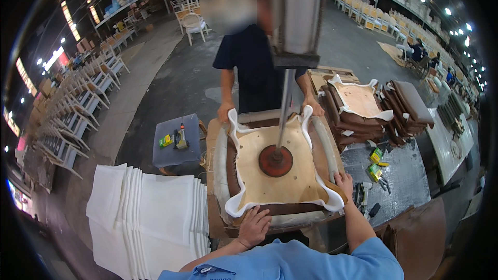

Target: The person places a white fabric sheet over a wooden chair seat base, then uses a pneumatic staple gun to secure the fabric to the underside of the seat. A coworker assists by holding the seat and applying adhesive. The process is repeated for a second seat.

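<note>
A: Where is the wooden panel?
B: It lies in the middle, below the red disc, with white lining around its edges. The disc covers the panel's centre, so I cannot see that part. Brown material shows under it, inside a grey padded frame.

A: And the person's two hands?
B: The left hand rests on the near edge, its fingers extended and a little spread, palm down; I see no pinching there. The right hand is at the near right corner, beside a brown edge. Its fingertips are hard to make out, so I cannot tell if it pinches something.

A: Who stands opposite?
B: A co-worker, with hands at the two far corners. The head is blurred, and the metal column hides a part of the body.

A: What else is unclear?
B: Small tools on the right table are too small to name surely. The dark round border cuts off the room's sides.
</note>
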{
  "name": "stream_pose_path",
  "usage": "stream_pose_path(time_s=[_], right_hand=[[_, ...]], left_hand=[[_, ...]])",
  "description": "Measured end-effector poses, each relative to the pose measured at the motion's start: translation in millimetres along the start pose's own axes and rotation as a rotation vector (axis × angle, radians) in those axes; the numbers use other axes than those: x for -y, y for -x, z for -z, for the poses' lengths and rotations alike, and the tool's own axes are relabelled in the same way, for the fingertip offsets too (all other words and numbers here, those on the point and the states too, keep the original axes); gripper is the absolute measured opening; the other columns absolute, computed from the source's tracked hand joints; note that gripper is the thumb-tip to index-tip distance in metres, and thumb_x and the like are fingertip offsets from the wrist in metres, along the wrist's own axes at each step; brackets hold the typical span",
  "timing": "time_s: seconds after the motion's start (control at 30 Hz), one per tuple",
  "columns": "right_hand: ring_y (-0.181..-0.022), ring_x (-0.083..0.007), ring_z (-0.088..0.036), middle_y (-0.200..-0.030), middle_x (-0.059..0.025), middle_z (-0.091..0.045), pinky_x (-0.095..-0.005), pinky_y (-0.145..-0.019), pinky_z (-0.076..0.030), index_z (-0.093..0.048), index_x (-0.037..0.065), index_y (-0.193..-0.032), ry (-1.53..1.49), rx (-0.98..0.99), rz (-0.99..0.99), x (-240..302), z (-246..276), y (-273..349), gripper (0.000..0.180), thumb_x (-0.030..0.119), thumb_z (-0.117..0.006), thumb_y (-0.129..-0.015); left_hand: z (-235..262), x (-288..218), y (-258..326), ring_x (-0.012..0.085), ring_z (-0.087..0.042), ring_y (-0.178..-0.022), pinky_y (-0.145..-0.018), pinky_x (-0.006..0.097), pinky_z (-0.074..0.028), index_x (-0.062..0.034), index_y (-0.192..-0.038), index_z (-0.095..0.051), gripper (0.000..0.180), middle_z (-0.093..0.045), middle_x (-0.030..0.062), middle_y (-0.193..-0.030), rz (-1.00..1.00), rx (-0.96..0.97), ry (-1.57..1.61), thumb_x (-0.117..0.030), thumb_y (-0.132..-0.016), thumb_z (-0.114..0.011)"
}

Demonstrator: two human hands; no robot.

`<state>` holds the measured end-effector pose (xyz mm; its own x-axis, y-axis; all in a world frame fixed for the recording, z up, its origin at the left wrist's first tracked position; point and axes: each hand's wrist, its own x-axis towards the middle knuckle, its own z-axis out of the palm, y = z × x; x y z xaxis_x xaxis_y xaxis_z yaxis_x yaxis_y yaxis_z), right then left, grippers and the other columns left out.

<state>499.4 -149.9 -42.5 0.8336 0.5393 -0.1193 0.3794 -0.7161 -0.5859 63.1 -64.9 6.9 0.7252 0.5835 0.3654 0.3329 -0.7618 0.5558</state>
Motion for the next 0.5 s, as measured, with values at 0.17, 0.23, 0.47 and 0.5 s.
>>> stream_pose_path(time_s=[0.17, 0.23, 0.47, 0.5], right_hand=[[-0.149, -0.0439, -0.055, -0.161, -0.0261, -0.056, -0.0569, -0.122, -0.044, -0.075, 0.013, -0.144, -0.027, -0.028, -0.014, -1.1, 0.2, 0.3, 0.075, 0.073, -0.064, -0.100], [-0.150, -0.0429, -0.055, -0.163, -0.0224, -0.056, -0.0617, -0.121, -0.043, -0.075, 0.018, -0.145, 0.001, 0.003, -0.112, -2.3, -0.3, 0.9, 0.074, 0.075, -0.065, -0.099], [-0.148, -0.0454, -0.055, -0.163, -0.0239, -0.054, -0.0619, -0.120, -0.043, -0.073, 0.018, -0.147, -0.025, -0.001, -0.067, -9.5, 1.4, 2.8, 0.074, 0.074, -0.067, -0.098], [-0.147, -0.0464, -0.055, -0.161, -0.0261, -0.055, -0.0608, -0.120, -0.044, -0.073, 0.018, -0.146, -0.033, 0.013, -0.078, -11.6, 2.9, 3.3, 0.072, 0.071, -0.069, -0.099]], left_hand=[[13.9, -15.9, 8.0, 0.0357, -0.078, -0.100, -0.089, 0.045, -0.063, -0.0044, -0.105, -0.074, 0.009, -0.080, 0.0142, -0.111, 0.302, 0.022, 0.286, -0.011, -0.103, -0.068], [14.5, -24.5, 9.2, 0.0303, -0.078, -0.083, -0.073, 0.040, -0.061, -0.0015, -0.099, -0.073, 0.014, -0.081, 0.0139, -0.100, 0.489, 0.118, 0.302, -0.015, -0.104, -0.069], [-24.2, -62.5, -25.0, 0.0137, -0.075, -0.085, -0.078, 0.031, -0.059, -0.0010, -0.104, -0.078, 0.020, -0.081, 0.0081, -0.093, 0.719, 0.054, 0.630, -0.019, -0.108, -0.071], [-29.9, -68.2, -30.3, 0.0117, -0.074, -0.085, -0.079, 0.030, -0.059, -0.0021, -0.109, -0.079, 0.017, -0.081, 0.0066, -0.093, 0.670, 0.041, 0.577, -0.018, -0.108, -0.072]])
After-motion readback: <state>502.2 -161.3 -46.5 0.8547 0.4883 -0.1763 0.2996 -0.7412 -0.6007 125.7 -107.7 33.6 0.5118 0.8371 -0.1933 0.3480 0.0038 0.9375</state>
